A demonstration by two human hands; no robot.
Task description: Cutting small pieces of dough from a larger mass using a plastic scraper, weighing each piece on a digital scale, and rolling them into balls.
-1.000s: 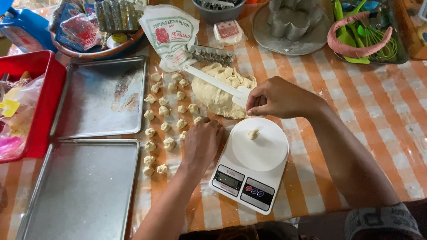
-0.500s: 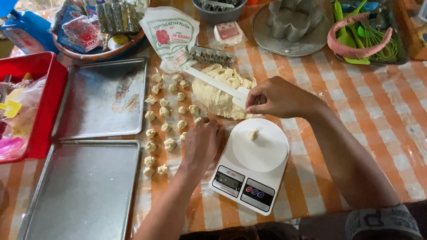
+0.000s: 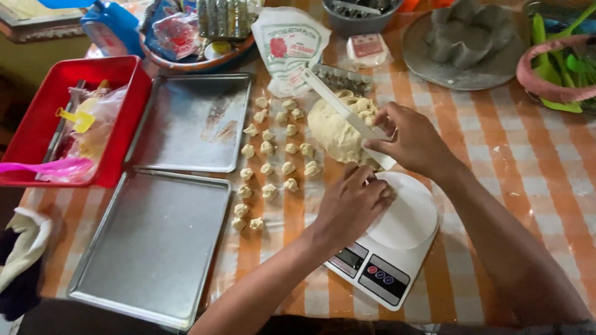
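My right hand (image 3: 415,141) grips a long white plastic scraper (image 3: 340,107), which lies slanted across a big lump of pale dough (image 3: 333,134). My left hand (image 3: 352,205) rests palm down on the upper left edge of a white kitchen scale (image 3: 403,236), its fingers curled over the round plate. What is under those fingers is hidden. Left of the lump, several small dough pieces (image 3: 273,150) lie in rows on the orange checked tablecloth.
Two metal baking trays (image 3: 186,124) (image 3: 149,248) lie at the left, and a red plastic bin (image 3: 37,124) with utensils stands beyond them. A flour bag (image 3: 288,43), a bowl of packets, grey metal moulds (image 3: 462,43) and a basket with green tools line the back.
My left hand has moved right from the small dough pieces onto the scale plate, covering the spot where a small piece lay. My right hand and the scraper stayed on the lump.
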